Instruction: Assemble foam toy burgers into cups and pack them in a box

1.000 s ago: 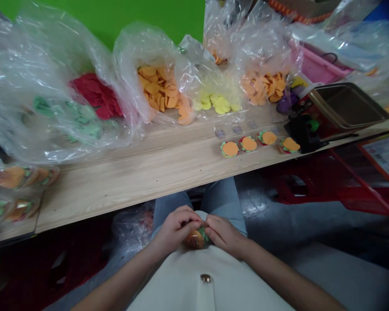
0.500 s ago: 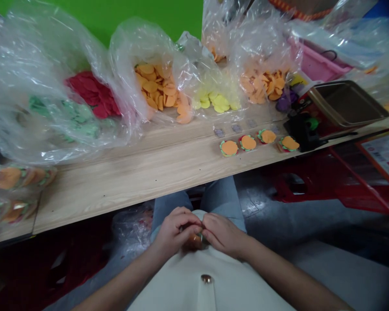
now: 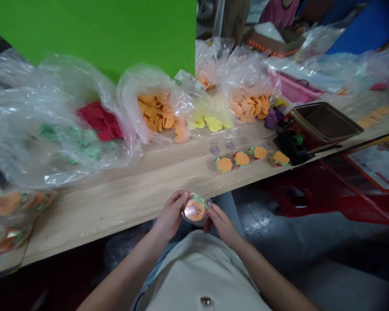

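Between my two hands is a clear plastic pack with a foam toy burger [image 3: 195,208] inside, orange on top with a green frill showing. My left hand [image 3: 172,214] pinches its left edge with thumb and fingers. On the other side, my right hand [image 3: 223,222] grips the right edge. Both hands are just off the table's front edge, above my lap. Nearby on the wooden table [image 3: 123,196] lie several burger stacks, one of them an orange-topped burger [image 3: 224,164], with small clear pieces [image 3: 214,150] behind them.
Open plastic bags along the back hold red pieces [image 3: 100,121], green pieces [image 3: 84,144], orange pieces [image 3: 155,113] and yellow pieces [image 3: 212,122]. A black tape dispenser [image 3: 291,147], a brown tin [image 3: 327,125] and a pink basket [image 3: 296,88] stand right. Packed burgers [image 3: 8,205] lie left.
Both hands have risen from my lap toward the table edge, bringing the packed burger into clear sight. My fingers have moved apart to its two sides. The camera view has tilted up.
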{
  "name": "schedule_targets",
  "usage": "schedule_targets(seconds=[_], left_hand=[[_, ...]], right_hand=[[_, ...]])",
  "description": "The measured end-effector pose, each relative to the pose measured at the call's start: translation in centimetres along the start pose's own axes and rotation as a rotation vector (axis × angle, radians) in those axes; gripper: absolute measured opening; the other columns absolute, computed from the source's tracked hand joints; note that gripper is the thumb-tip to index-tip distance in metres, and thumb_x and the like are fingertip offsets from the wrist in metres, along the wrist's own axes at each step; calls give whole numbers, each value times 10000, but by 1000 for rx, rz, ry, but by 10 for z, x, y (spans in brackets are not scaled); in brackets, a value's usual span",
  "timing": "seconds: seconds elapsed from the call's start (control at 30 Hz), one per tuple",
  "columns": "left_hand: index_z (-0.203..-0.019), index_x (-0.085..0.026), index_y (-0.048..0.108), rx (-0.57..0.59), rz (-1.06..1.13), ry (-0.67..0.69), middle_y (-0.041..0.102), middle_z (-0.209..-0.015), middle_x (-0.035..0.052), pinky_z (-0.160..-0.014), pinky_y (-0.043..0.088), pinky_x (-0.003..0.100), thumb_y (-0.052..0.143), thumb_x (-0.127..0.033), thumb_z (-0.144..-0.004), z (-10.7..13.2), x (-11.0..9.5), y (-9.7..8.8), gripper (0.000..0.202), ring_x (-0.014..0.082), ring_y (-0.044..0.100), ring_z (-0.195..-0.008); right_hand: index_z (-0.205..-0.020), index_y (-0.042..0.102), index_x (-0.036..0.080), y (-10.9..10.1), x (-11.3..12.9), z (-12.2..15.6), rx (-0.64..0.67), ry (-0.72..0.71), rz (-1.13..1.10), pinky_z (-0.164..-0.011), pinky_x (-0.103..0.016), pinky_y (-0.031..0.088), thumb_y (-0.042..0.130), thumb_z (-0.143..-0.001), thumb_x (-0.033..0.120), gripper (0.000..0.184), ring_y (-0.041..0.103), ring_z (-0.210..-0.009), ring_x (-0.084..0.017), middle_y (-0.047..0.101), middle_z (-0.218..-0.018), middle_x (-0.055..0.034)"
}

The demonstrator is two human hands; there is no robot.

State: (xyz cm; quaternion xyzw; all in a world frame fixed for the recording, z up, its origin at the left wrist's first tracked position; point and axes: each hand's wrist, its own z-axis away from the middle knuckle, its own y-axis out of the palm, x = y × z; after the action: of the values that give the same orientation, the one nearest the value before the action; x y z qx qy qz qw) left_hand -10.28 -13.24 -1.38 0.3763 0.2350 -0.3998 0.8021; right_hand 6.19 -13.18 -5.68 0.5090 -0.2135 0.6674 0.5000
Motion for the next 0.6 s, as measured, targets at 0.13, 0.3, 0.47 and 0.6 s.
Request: schedule_targets(seconds=[0.13, 0.3, 0.47, 0.6], left_hand=[[-973, -196, 579, 265, 22, -121, 638, -905, 62, -624, 499, 281, 614, -374, -732, -9, -13, 29, 301, 188, 615, -774], [-1095, -224, 517, 259, 70, 22, 600, -1061, 57, -687, 516, 281, 569, -342, -781, -20, -12, 66, 340, 175, 607, -859], [-1068, -205, 523, 293, 110, 84, 598, -1085, 57, -739, 504, 261, 537, -345, -804, -28, 3, 103, 299, 168, 605, -890], [-1091, -185, 537, 273, 119, 35, 607, -1103, 78, -762, 512, 290, 514, -351, -818, -36, 13, 119, 320, 194, 603, -938]], right_hand=[[-729, 531, 202, -19, 28, -8, -80, -112, -145, -475, -254, 440, 496, -794, 506, 312, 501, -484, -121, 539, -569, 18], [-671, 523, 187, -43, 51, -8, -112, -166, -74, -466, -241, 433, 492, -791, 509, 345, 507, -475, -112, 547, -563, 19], [-668, 478, 198, -47, 44, -5, -230, -234, -206, -479, -244, 437, 469, -816, 478, 317, 500, -465, -111, 525, -542, 37], [-705, 507, 195, -78, 46, -2, -191, -298, -62, -509, -245, 435, 410, -852, 446, 307, 521, -510, -121, 544, -564, 21]])
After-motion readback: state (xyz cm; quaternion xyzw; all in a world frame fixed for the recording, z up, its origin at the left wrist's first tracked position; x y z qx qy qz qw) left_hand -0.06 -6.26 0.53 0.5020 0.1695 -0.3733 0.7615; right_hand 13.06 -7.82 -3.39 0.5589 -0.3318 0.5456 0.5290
